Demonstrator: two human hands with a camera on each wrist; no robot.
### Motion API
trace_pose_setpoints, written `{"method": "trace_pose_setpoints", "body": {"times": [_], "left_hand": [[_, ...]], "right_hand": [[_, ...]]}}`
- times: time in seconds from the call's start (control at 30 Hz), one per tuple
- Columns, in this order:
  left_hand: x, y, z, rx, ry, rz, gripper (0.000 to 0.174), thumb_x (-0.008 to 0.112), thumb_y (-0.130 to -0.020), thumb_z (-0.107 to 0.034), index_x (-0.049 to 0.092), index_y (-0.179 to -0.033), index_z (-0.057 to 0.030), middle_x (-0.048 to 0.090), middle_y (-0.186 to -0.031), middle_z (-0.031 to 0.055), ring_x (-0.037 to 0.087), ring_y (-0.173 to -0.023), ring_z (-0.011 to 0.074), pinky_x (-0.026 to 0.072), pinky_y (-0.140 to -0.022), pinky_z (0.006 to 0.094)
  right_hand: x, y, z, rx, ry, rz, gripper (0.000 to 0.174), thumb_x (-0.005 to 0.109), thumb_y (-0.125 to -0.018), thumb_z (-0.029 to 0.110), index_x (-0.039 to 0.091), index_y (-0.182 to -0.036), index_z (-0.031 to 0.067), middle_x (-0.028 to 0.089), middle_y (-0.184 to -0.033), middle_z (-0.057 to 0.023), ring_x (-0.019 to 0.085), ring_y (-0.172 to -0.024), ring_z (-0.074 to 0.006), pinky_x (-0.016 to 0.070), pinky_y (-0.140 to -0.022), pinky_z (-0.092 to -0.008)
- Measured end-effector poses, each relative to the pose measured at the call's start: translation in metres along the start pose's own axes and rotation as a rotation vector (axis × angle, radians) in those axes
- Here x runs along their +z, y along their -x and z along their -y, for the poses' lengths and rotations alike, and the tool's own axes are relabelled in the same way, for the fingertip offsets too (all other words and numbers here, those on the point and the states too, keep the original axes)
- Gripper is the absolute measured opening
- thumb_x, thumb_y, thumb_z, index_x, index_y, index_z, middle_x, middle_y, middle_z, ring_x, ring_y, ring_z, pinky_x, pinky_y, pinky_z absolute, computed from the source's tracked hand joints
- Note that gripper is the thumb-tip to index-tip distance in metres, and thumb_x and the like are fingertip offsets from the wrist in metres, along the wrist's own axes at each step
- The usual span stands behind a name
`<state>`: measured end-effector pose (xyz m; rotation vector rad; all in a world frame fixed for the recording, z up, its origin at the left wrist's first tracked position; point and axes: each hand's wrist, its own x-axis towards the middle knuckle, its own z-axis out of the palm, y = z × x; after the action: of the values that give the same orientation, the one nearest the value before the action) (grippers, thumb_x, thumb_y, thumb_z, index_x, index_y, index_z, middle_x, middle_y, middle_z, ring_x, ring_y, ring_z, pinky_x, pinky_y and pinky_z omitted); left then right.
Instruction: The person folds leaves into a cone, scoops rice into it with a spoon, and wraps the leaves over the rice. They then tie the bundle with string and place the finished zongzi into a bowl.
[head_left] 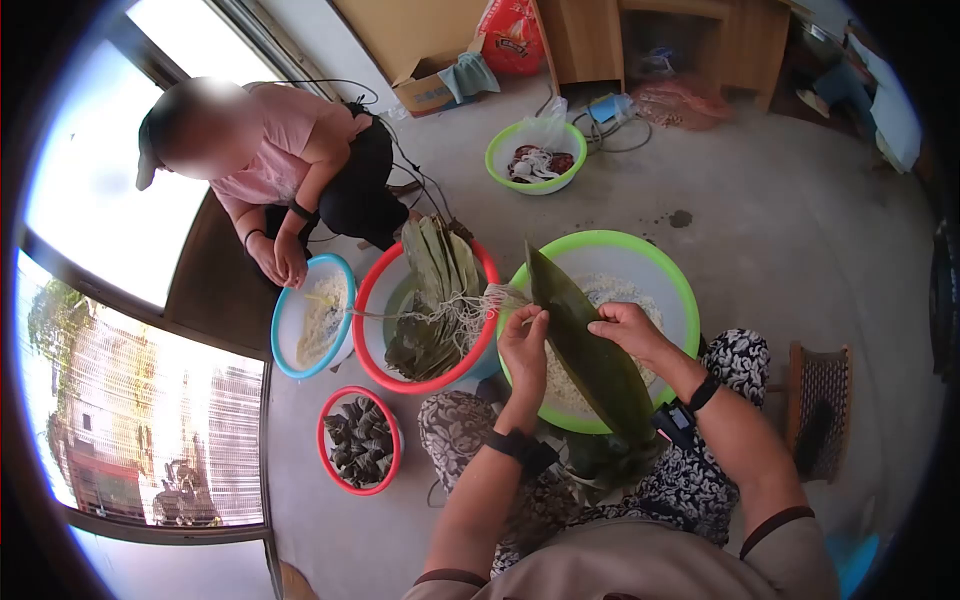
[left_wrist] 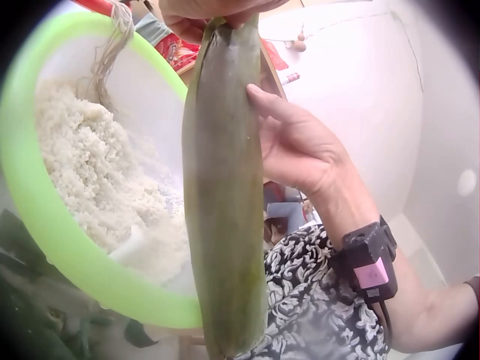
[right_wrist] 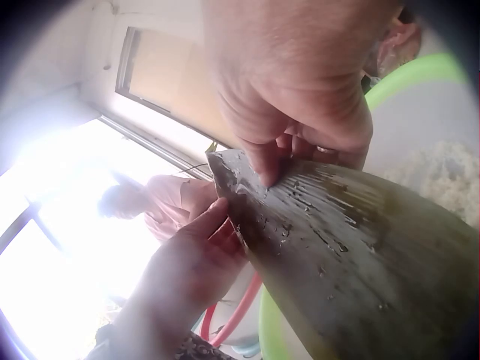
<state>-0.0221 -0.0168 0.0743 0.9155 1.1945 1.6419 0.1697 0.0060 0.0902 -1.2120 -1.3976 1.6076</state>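
A long, broad green leaf (head_left: 585,355), wet and pointed at one end, is held up over a green-rimmed basin (head_left: 683,290) of white rice (head_left: 620,292). My left hand (head_left: 524,350) pinches its left edge between thumb and fingers. On the opposite edge, my right hand (head_left: 636,332) grips the leaf with thumb and fingertips. Water drops show on the leaf's surface in the right wrist view, where the two hands lie close together near its end. The left wrist view has the leaf upright, hiding part of the basin behind it.
A red-rimmed tub (head_left: 368,365) with stacked leaves and pale strings (head_left: 470,315) stands left. Nearby are a blue-rimmed basin (head_left: 276,335) of rice and a red-rimmed basket (head_left: 326,462) of wrapped dumplings. Another person (head_left: 320,150) crouches there. A woven stool (head_left: 820,410) stands right.
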Motion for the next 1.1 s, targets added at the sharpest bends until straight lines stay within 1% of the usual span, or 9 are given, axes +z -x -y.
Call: {"method": "trace_pose_setpoints", "body": {"times": [0.07,0.17,0.23,0.33,0.5,0.6,0.8,0.9,1.1], "left_hand": [[0.005,-0.001,0.008,-0.016,0.046,0.009,0.014,0.066,-0.089,-0.003,0.063,-0.102,0.0015,0.066,-0.091,0.0039,0.061,-0.082,0.0084,0.0476,-0.075,0.0210],[0.006,0.001,0.008,0.000,-0.063,-0.049,0.016,0.068,-0.089,-0.007,0.065,-0.102,0.0001,0.065,-0.094,0.0006,0.058,-0.082,0.0061,0.0460,-0.073,0.0197],[0.004,0.001,0.009,-0.027,-0.057,-0.048,0.019,0.068,-0.089,-0.008,0.065,-0.105,0.0005,0.065,-0.096,0.0009,0.057,-0.085,0.0062,0.0460,-0.075,0.0201],[0.007,-0.001,0.008,-0.012,0.041,0.008,0.021,0.069,-0.088,-0.008,0.065,-0.106,0.0020,0.065,-0.099,0.0019,0.058,-0.086,0.0076,0.0461,-0.079,0.0212],[0.007,0.001,0.003,-0.131,0.082,0.020,0.022,0.069,-0.089,-0.007,0.065,-0.107,0.0040,0.067,-0.101,0.0044,0.060,-0.089,0.0091,0.0474,-0.082,0.0228],[0.003,-0.002,0.009,-0.072,0.070,0.027,0.020,0.067,-0.089,-0.006,0.065,-0.106,0.0049,0.067,-0.104,0.0061,0.061,-0.093,0.0114,0.0481,-0.085,0.0246],[0.000,-0.002,0.011,-0.099,0.182,0.050,0.020,0.067,-0.089,-0.006,0.065,-0.106,0.0058,0.065,-0.112,0.0077,0.059,-0.098,0.0114,0.0457,-0.087,0.0240],[0.001,-0.003,0.010,-0.084,0.092,0.039,0.020,0.067,-0.090,-0.008,0.065,-0.105,0.0046,0.065,-0.110,0.0060,0.058,-0.096,0.0104,0.0452,-0.086,0.0233],[0.001,0.000,0.010,-0.162,0.155,0.067,0.021,0.067,-0.090,-0.009,0.063,-0.107,0.0015,0.064,-0.100,0.0013,0.057,-0.090,0.0073,0.0450,-0.082,0.0221]], "right_hand": [[-0.007,0.003,-0.008,-0.004,-0.011,-0.022,0.011,0.064,-0.088,0.010,0.060,-0.081,0.0019,0.055,-0.071,0.0050,0.048,-0.066,-0.0024,0.0408,-0.058,-0.0224],[0.002,0.002,0.008,0.017,0.002,0.029,0.011,0.063,-0.088,0.010,0.060,-0.081,0.0024,0.053,-0.070,0.0056,0.046,-0.065,-0.0025,0.0397,-0.057,-0.0226],[0.004,0.004,0.011,0.033,-0.070,0.003,0.012,0.063,-0.088,0.009,0.058,-0.079,0.0029,0.050,-0.070,0.0064,0.044,-0.065,-0.0024,0.0382,-0.056,-0.0223],[-0.001,-0.001,-0.003,-0.020,0.019,-0.007,0.014,0.063,-0.087,0.009,0.055,-0.077,0.0036,0.048,-0.069,0.0065,0.043,-0.064,-0.0023,0.0375,-0.055,-0.0223],[0.000,0.001,0.002,0.001,0.014,-0.007,0.014,0.063,-0.087,0.008,0.055,-0.076,0.0036,0.048,-0.069,0.0063,0.043,-0.064,-0.0021,0.0379,-0.055,-0.0223],[0.001,0.003,0.005,0.009,-0.023,0.006,0.013,0.063,-0.087,0.008,0.056,-0.078,0.0032,0.050,-0.070,0.0058,0.045,-0.064,-0.0023,0.0388,-0.055,-0.0225],[0.001,0.003,0.004,0.031,-0.074,0.008,0.009,0.063,-0.088,0.008,0.060,-0.083,0.0018,0.057,-0.074,0.0033,0.051,-0.067,-0.0035,0.0432,-0.059,-0.0221],[0.000,0.000,0.002,0.022,-0.032,-0.007,0.008,0.063,-0.088,0.008,0.061,-0.084,0.0017,0.058,-0.075,0.0030,0.051,-0.068,-0.0035,0.0437,-0.060,-0.0217],[0.000,0.000,0.001,0.010,-0.038,0.001,0.009,0.062,-0.088,0.008,0.060,-0.082,0.0026,0.055,-0.073,0.0042,0.049,-0.067,-0.0028,0.0422,-0.058,-0.0220]]}}
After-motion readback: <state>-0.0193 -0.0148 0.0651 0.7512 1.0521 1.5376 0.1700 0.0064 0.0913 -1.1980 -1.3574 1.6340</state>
